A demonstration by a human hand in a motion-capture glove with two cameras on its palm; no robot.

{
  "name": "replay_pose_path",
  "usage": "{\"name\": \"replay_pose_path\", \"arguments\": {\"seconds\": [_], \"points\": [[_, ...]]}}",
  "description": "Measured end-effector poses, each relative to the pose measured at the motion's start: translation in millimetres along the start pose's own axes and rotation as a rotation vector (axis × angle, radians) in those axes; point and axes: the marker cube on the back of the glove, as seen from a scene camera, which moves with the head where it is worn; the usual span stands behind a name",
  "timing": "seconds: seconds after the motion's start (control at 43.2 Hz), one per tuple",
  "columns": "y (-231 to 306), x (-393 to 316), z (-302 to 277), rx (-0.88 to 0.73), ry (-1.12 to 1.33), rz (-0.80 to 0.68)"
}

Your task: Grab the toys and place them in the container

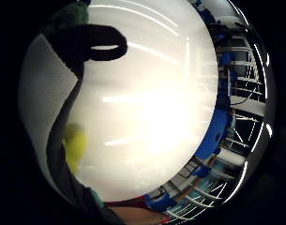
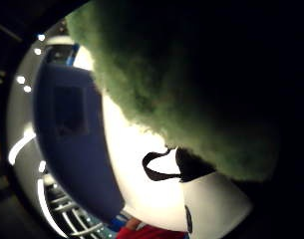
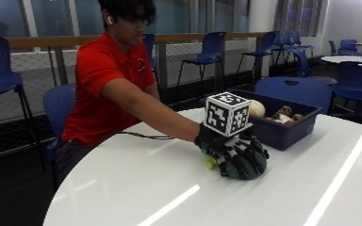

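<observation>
In the outside view my gloved right hand (image 3: 239,155) lies over a green plush toy (image 3: 247,170) on the white table (image 3: 168,188), fingers curled down around it. A yellow-green part of the toy (image 3: 210,162) shows beside the wrist. The toy's green fur (image 2: 191,99) fills much of the thumb side palm view, close to the palm. A yellow-green bit (image 1: 75,143) also shows in the little finger side view. The dark blue container (image 3: 280,126) stands just behind the hand and holds several toys, a pale round one (image 3: 257,108) among them.
A blue chair (image 3: 297,89) stands behind the container, and more blue chairs and tables fill the room beyond. A railing runs behind the person. The white table stretches wide toward the front and left of the hand.
</observation>
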Motion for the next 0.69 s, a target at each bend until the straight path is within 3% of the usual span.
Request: {"name": "replay_pose_path", "arguments": {"seconds": [0.51, 0.695], "points": [[5.1, -4.7, -1.9, 0.266, 0.09, -0.036], [15.2, -7.5, -11.6, 0.191, 0.107, -0.078]]}}
